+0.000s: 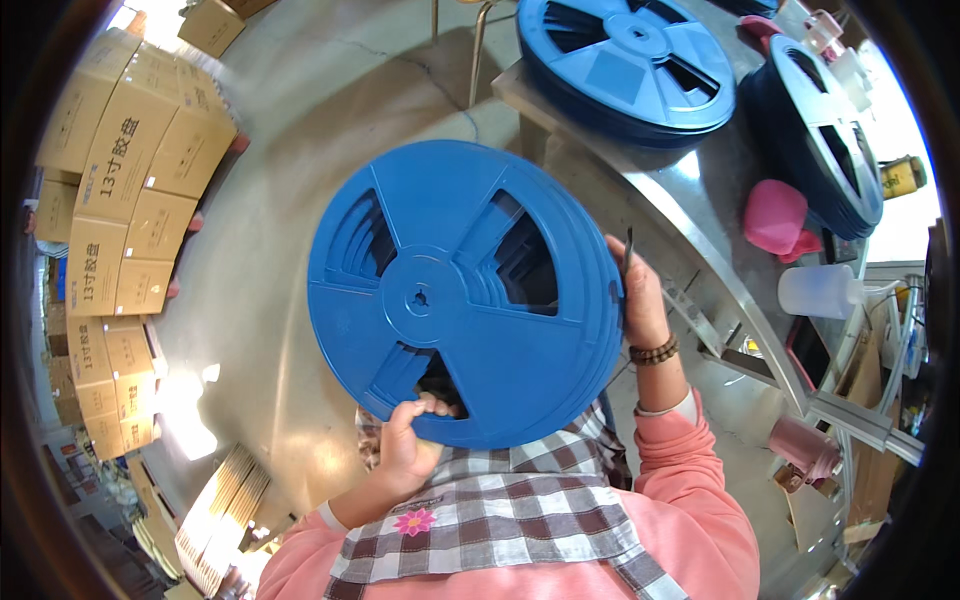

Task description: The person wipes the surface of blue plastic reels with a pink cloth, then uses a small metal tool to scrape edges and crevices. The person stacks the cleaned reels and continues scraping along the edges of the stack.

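A stack of large blue plastic reels [530, 365] is held up in front of my apron, its top face towards me. Three wedge-shaped windows and a round hub show on that face. My left hand [412, 448] is closed on the near rim, fingers curled into the lower window. At the right edge, my right hand [643, 300] grips the stack's side; most of its fingers are hidden behind the reels. A thin dark strip-like tool [628, 254] sticks up beside that hand, its kind unclear. A beaded bracelet [655, 351] circles my right wrist.
On the metal-edged table [705, 235] to the right lie more blue reels [640, 75], another reel stack [835, 150], a pink object [775, 216] and a whitish plastic bottle [818, 291]. Cardboard boxes [150, 170] are piled at the left. Flattened cardboard [220, 510] stands at lower left.
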`<state>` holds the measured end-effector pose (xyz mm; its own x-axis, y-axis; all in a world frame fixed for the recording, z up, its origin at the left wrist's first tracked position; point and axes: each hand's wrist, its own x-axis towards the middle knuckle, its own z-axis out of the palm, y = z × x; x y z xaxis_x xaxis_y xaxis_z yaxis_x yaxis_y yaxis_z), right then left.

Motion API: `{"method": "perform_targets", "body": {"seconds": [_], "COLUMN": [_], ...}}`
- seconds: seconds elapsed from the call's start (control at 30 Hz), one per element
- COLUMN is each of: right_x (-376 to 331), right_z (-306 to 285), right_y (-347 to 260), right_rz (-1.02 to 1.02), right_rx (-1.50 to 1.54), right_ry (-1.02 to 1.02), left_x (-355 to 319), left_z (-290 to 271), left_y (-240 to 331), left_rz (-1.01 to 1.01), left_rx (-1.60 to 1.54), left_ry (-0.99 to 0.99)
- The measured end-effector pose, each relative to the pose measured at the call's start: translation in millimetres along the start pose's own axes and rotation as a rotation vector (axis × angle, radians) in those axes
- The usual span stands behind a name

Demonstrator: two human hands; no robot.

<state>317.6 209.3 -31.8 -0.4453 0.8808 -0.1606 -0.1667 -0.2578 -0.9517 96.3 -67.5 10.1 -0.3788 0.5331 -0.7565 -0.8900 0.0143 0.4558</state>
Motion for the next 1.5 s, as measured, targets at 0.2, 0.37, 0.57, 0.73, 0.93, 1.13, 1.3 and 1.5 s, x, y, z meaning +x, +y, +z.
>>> {"method": "perform_targets", "body": {"seconds": [0.2, 0.37, 0.57, 0.73, 0.93, 1.13, 1.3, 1.5], "right_x": [19, 22, 24, 34, 33, 21, 8, -7], "right_z": [8, 20, 18, 19, 19, 12, 10, 25], "right_y": [-15, -38, -34, -20, -18, -35, -46, -71], "right_rz": [0.029, 0.070, 0.021, -0.053, -0.065, 0.048, -0.048, -0.130], "right_rx": [-0.052, -0.192, -0.212, -0.179, -0.156, -0.158, 0.009, -0.023], "right_ry": [-0.178, -0.174, -0.111, -0.089, -0.017, 0.222, 0.283, 0.182], "left_x": [-23, -49, -63, -24, 84, 87, 73, 66], "left_z": [-30, -28, 95, 216, 274, 262, 248, 221], "left_y": [-4, 39, 175, 180, 114, 116, 139, 168], "left_rz": [-0.326, -0.578, -0.890, 0.722, 0.816, 0.755, 0.666, 0.504], "left_rx": [0.202, 0.458, 1.797, 1.650, 1.949, 2.016, 1.829, 1.519], "left_ry": [-0.111, -0.083, -1.040, -1.188, -0.921, -0.877, -0.833, -0.825]}}
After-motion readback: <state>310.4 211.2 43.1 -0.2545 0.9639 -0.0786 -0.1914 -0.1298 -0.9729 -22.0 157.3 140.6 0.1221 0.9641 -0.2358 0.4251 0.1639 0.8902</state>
